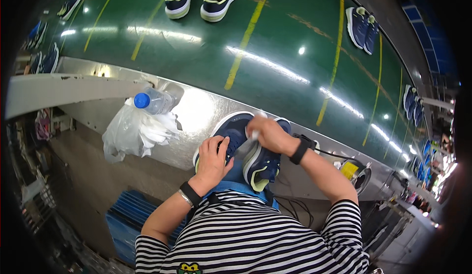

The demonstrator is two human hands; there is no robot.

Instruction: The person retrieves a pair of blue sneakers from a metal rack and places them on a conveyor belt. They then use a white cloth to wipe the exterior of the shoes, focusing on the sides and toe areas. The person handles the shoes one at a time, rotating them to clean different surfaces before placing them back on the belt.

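Observation:
A navy sneaker (235, 125) with a white sole lies on the metal ledge in front of me. My left hand (211, 162) is closed over its laces and upper, holding it in place. Beside it on the right lies a second navy sneaker (263, 162) with a pale green lining, its heel toward me. Between the toes of the two, my right hand (269, 134) pinches a small white piece, perhaps cloth or tissue, against the left sneaker's side. Motion blurs that piece and the fingertips.
Beyond the metal ledge (196, 108) runs a green conveyor belt (280, 43) with yellow lines, carrying several navy sneakers. On the left are a blue-capped bottle (156, 100) and a plastic bag (123, 131) with white cloths. A blue slatted crate (128, 220) stands below; a cable hangs at right.

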